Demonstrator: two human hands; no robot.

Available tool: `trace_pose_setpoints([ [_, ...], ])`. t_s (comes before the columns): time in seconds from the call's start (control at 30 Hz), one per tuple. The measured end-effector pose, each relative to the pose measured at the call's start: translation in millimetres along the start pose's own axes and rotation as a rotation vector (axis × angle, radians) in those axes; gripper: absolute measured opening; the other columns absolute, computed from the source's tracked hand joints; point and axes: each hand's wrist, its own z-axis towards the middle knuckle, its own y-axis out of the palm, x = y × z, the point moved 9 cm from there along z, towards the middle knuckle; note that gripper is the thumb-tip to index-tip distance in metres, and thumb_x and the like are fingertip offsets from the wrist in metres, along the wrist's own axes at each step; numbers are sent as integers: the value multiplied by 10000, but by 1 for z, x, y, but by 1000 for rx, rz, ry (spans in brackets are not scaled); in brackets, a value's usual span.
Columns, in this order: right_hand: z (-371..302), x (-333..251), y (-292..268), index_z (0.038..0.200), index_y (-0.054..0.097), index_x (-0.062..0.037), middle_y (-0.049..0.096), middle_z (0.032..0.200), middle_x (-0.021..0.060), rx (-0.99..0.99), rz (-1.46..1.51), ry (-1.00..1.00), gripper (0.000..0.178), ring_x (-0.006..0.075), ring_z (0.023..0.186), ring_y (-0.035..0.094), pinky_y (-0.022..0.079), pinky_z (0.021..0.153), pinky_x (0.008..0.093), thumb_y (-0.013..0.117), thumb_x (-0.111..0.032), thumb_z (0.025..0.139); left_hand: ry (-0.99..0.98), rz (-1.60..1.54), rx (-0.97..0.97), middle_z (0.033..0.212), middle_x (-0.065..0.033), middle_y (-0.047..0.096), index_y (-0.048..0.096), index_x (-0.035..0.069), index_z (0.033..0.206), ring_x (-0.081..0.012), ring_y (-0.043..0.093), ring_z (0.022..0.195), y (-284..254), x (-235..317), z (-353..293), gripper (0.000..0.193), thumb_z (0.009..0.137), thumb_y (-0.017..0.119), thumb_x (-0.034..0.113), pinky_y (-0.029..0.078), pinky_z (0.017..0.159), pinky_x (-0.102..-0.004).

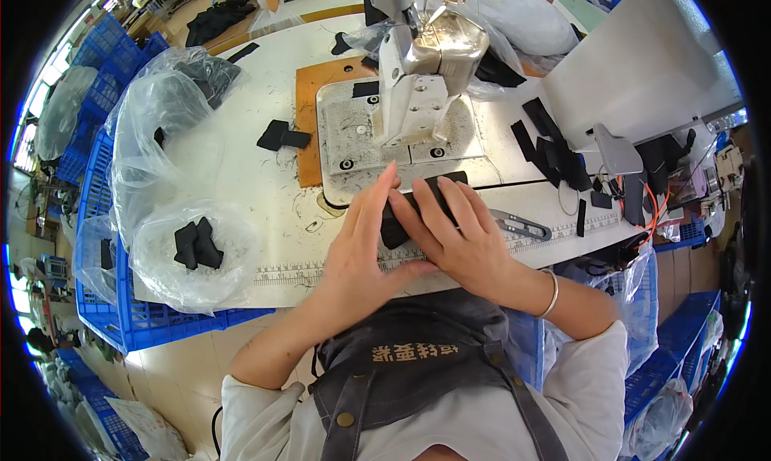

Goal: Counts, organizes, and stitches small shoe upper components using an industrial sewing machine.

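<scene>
Right hand (478,248), fingers curled, holds black fabric (397,231); left hand (357,240) half-open alongside, contact unclear. Apparently aligning; next move needs squared edges.

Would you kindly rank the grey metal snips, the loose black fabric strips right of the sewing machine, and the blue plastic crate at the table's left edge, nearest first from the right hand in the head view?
1. Grey metal snips: just right of the right hand.
2. Black fabric strips: farther right and beyond.
3. Blue plastic crate: far left.
</scene>
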Motion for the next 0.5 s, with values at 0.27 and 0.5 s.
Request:
trace_pose_setpoints([
  [0.27, -5, -12, -2, 1298, 520, -68, 497, 1226, 117, 18, -96, -89, 476, 290, 1091, 493, 465, 911, 379, 523, -207, 843, -192, -16, -80, 1158, -193, 579, 349, 46, 1378, -351, 602, 1050, 18, -28, -2, 808, 679, 753, 18, 491, 881, -375],
  [0.5, 1, 23, -3, 1304, 487, -59, 481, 1226, 120, -31, 389, -168, 573, 300, 1134, 468, 438, 943, 396, 649, -139, 760, -182, -594, -291, 1359, -200, 419, 101, 90, 1497, -298, 470, 1247, 1, -23, -7, 1224, 578, 903, 191, 401, 1013, -404],
])
